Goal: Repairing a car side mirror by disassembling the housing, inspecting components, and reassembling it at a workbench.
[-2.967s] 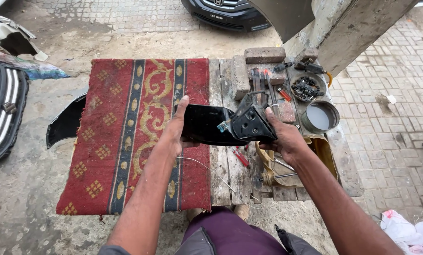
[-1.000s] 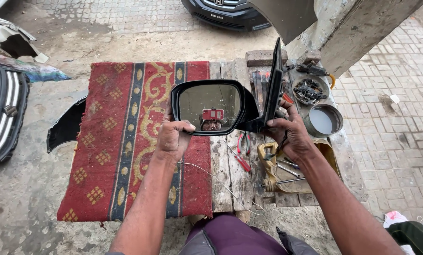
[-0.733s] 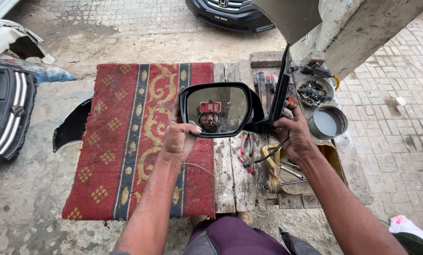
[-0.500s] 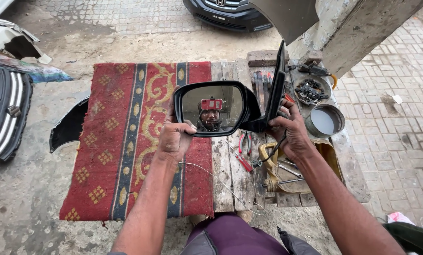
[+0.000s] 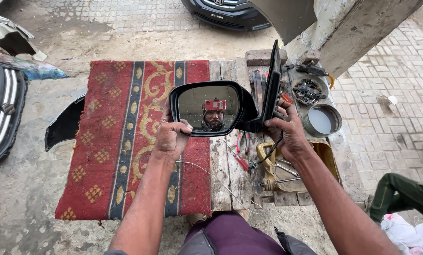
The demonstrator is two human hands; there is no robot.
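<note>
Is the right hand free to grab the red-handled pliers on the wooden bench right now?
Probably not: the right hand grips the side mirror's mounting base, and the left hand steadies its housing. The red-handled pliers lie uncovered just below.

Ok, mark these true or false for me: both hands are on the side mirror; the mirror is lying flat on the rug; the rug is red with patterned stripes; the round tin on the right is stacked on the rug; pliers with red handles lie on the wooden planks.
1. Both hands hold the side mirror. True: the left hand grips its lower left edge, the right hand its mounting end.
2. The mirror lies flat on the rug. False: it is held up above the rug, glass facing the camera.
3. The rug is red with patterned stripes. True.
4. The round tin sits on the rug. False: it sits right of the planks, apart from the rug.
5. Red-handled pliers lie on the planks. True.
</note>
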